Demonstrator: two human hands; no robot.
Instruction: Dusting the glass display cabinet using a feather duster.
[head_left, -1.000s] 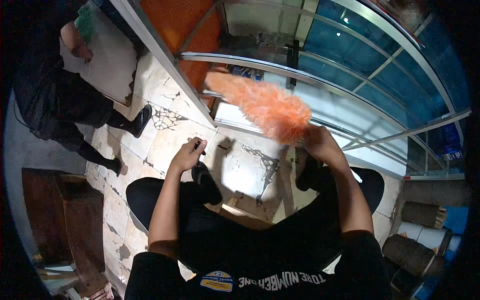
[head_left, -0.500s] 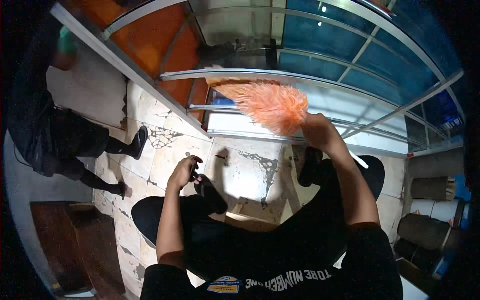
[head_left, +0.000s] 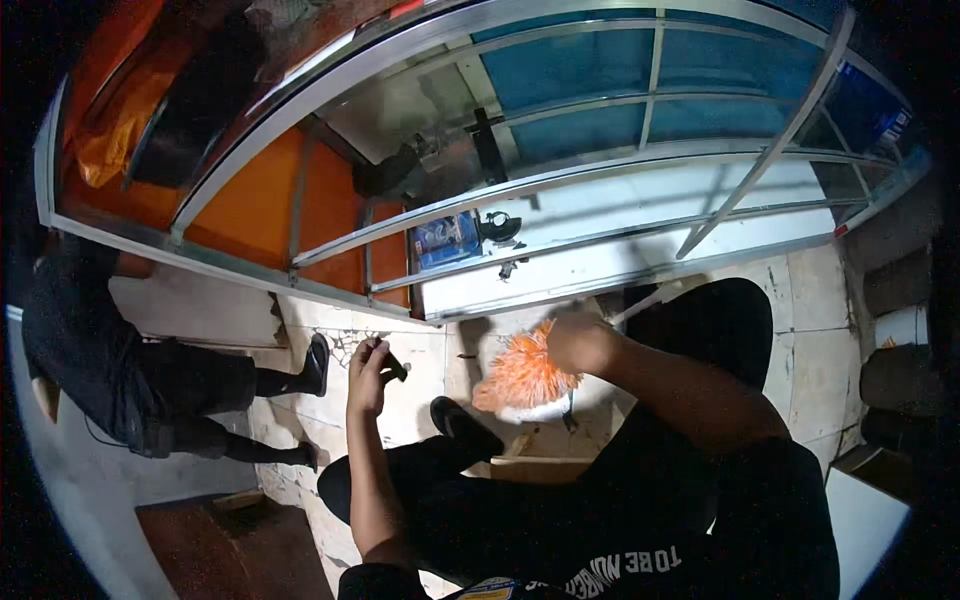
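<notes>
Cracked, pale tiles cover the floor [head_left: 815, 350] in front of a metal-framed case [head_left: 600, 210], whose white base bears a blue packet [head_left: 447, 240] and a black ring-shaped item [head_left: 500, 227]; a person [head_left: 120, 360] in dark clothing is near its left side. On the near side of the case, we see the duster [head_left: 525, 375], its head extending left from the right hand [head_left: 582, 343], which is blurred but wrapped around the handle [head_left: 645, 302]. The left hand [head_left: 366, 372], farther left along the case, pinches a small dark object [head_left: 398, 370]. The duster is fluffy and orange with paler tips, its handle slim and whitish; whether it touches the tiles, we cannot tell.
</notes>
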